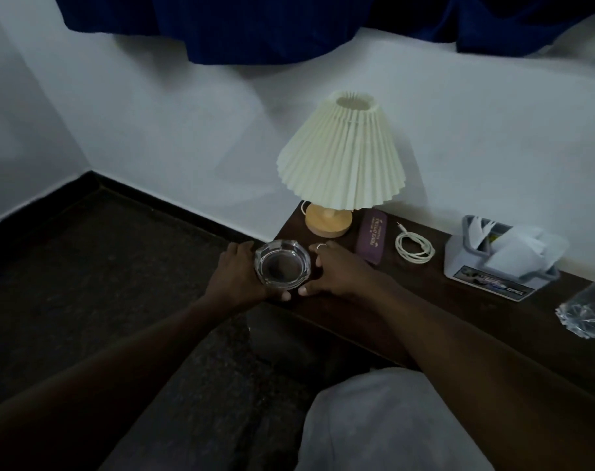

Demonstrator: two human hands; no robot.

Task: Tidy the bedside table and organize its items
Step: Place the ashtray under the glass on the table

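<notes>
Head view: on the bench [425,300] corner, left hand [238,270] at nine o'clock and right hand [337,270] at three clamp curled fingers [321,249] round the glass ashtray [282,265]; lamp [340,158] at one o'clock.

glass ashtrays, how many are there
1: the glass ashtray between left hand and right hand, table's left end. Clear object at right edge may be another.

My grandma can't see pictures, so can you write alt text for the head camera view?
A left hand and a right hand hold a glass ashtray at the left end of a dark bedside table. Further along it sit a pleated cream lamp, a purple case, a coiled white cable and a grey tissue box.
</notes>
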